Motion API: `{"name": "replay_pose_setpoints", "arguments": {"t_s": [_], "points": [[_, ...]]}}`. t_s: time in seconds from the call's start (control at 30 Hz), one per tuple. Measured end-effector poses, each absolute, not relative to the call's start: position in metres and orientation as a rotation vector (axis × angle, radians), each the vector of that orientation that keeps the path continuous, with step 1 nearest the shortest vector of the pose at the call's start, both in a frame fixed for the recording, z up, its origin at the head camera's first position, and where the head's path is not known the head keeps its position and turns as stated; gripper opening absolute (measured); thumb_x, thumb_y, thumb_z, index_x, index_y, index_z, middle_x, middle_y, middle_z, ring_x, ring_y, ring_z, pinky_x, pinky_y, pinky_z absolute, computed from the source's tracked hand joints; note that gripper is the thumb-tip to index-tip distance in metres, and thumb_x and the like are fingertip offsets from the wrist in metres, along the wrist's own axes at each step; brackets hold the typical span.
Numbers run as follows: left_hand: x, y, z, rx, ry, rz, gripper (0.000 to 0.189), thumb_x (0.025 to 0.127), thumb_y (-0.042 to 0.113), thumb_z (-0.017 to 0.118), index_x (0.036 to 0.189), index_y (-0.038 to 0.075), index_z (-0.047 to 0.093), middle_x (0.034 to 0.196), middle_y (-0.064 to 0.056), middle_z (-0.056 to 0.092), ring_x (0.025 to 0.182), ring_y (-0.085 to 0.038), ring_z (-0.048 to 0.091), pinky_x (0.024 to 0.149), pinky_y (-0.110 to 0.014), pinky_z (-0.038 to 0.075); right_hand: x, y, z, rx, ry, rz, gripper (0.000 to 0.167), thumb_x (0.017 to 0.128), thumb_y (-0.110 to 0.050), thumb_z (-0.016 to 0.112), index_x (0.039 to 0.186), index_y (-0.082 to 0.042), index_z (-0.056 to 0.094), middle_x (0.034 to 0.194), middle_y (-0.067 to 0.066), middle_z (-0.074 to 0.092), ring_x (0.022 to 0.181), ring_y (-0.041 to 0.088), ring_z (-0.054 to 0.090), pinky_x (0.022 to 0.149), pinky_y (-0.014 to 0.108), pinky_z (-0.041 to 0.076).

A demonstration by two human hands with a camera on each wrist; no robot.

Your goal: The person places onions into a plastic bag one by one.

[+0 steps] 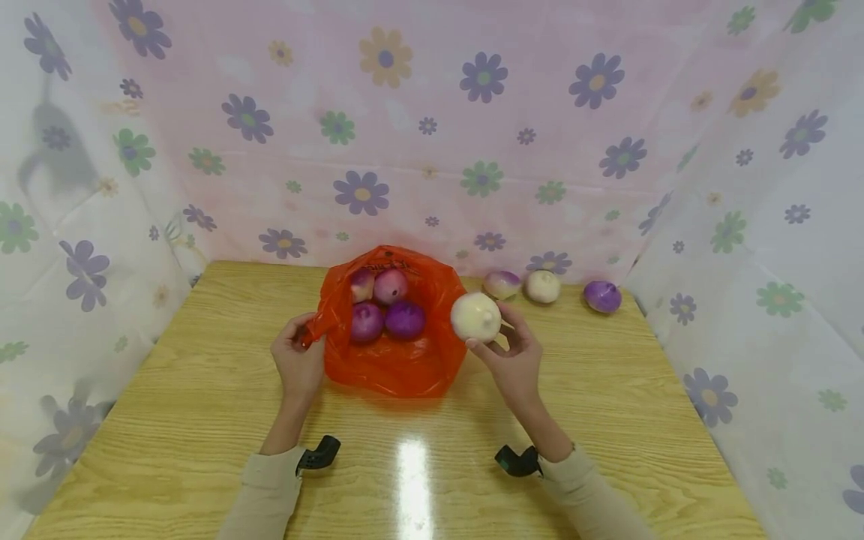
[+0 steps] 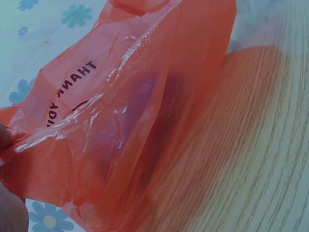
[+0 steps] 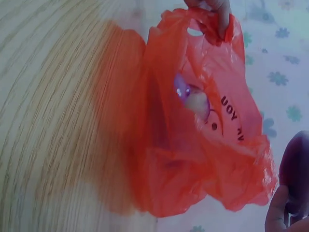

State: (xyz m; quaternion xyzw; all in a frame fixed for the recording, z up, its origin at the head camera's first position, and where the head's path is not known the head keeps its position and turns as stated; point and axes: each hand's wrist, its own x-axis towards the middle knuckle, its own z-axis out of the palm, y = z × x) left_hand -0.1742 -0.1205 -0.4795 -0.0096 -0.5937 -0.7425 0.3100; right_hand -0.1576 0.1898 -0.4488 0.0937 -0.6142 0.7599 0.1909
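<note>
A red plastic bag [image 1: 398, 371] stands with its mouth spread in the middle of the table. Inside it lie several purple and purple-and-white turnips [image 1: 405, 320]. My left hand [image 1: 299, 356] pinches the bag's handle at its left side; in the left wrist view only part of this hand [image 2: 10, 208] shows at the edge. Just beside the bag's right rim, my right hand [image 1: 513, 356] grips a white turnip [image 1: 475, 317] between thumb and fingers. In the right wrist view that turnip [image 3: 295, 164] looks dark and is partly cut off.
Along the table's back edge, to the right of the bag, sit a purple-and-white turnip [image 1: 502, 284], a white turnip [image 1: 543, 286] and a purple turnip [image 1: 602, 297]. Flowered sheets [image 1: 432, 150] hang behind and on both sides of the wooden table [image 1: 594, 420].
</note>
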Motion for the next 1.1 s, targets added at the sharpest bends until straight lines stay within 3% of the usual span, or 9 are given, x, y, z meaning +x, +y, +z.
{"name": "replay_pose_setpoints", "arguments": {"t_s": [0.3, 0.53, 0.8, 1.1], "points": [[-0.174, -0.119, -0.478, -0.036, -1.553, -1.969, 0.021, 0.086, -0.016, 0.064, 0.107, -0.022, 0.063, 0.094, 0.003, 0.070, 0.083, -0.015, 0.066, 0.077, -0.018, 0.059, -0.145, 0.170, -0.440, 0.502, -1.745, 2.171, 0.071, 0.075, 0.023, 0.074, 0.141, 0.009, 0.052, 0.132, 0.008, 0.060, 0.113, 0.021, 0.062, 0.088, 0.034, 0.060], [-0.173, -0.119, -0.478, -0.052, -1.559, -1.957, 0.020, 0.086, -0.018, 0.063, 0.106, -0.021, 0.063, 0.094, 0.003, 0.070, 0.084, -0.012, 0.066, 0.078, -0.018, 0.059, -0.138, 0.154, -0.440, 0.616, -1.821, 2.252, 0.072, 0.082, 0.005, 0.080, 0.146, 0.007, 0.047, 0.136, 0.004, 0.058, 0.118, 0.018, 0.061, 0.091, 0.032, 0.059], [-0.174, -0.119, -0.479, -0.057, -1.562, -1.966, 0.021, 0.086, -0.019, 0.063, 0.107, -0.021, 0.063, 0.094, 0.003, 0.070, 0.084, -0.009, 0.067, 0.078, -0.018, 0.059, -0.134, 0.132, -0.439, 0.659, -2.015, 2.308, 0.071, 0.089, -0.010, 0.079, 0.151, -0.001, 0.045, 0.149, 0.018, 0.047, 0.123, 0.021, 0.055, 0.099, 0.033, 0.055], [-0.172, -0.118, -0.476, -0.052, -1.567, -1.972, 0.020, 0.087, -0.017, 0.065, 0.107, -0.020, 0.064, 0.094, 0.002, 0.070, 0.084, -0.010, 0.067, 0.078, -0.019, 0.059, -0.142, 0.107, -0.446, 0.558, -2.249, 2.174, 0.066, 0.093, 0.000, 0.071, 0.152, -0.002, 0.043, 0.151, 0.016, 0.047, 0.127, 0.035, 0.054, 0.092, 0.025, 0.056]]}}
